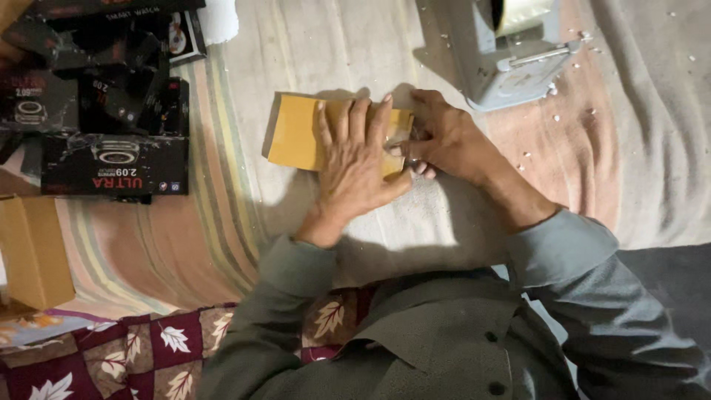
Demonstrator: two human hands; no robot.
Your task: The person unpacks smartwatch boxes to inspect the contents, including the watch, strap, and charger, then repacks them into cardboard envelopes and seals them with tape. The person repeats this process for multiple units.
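A yellow-brown cardboard box lies flat on a striped cloth in the middle of the view. My left hand rests flat on top of it, fingers spread and pressing down. My right hand is at the box's right end, fingers curled against its edge; whether it grips the edge or only touches it is hidden. Both arms wear grey-green sleeves.
A pile of black product boxes sits at the left. A plain cardboard box is at the lower left edge. A grey tape dispenser stands at the top right, with white crumbs scattered around it.
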